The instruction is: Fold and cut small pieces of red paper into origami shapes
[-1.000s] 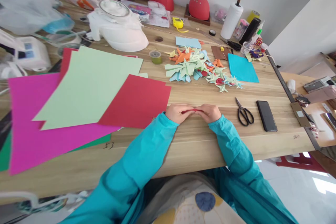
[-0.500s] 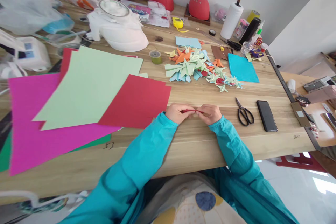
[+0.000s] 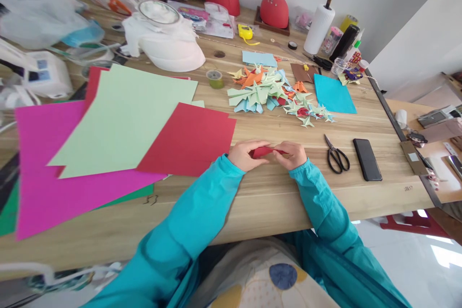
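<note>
My left hand (image 3: 244,155) and my right hand (image 3: 295,154) rest on the wooden table (image 3: 274,197) near its front edge, both in teal sleeves. Between them they pinch a small folded red paper piece (image 3: 265,151), each hand closed on one end. A large red sheet (image 3: 189,138) lies just left of my left hand, on top of a pale green sheet (image 3: 122,115) and a magenta sheet (image 3: 46,178).
Black scissors (image 3: 335,156) and a black phone (image 3: 367,159) lie right of my hands. A pile of folded paper shapes (image 3: 270,94) and a blue sheet (image 3: 334,94) sit further back. A white object (image 3: 166,41), paper towel roll (image 3: 318,26) and clutter line the far edge.
The red paper piece between my hands has opened from a thin strip to a wider folded shape; my hands have barely shifted.
</note>
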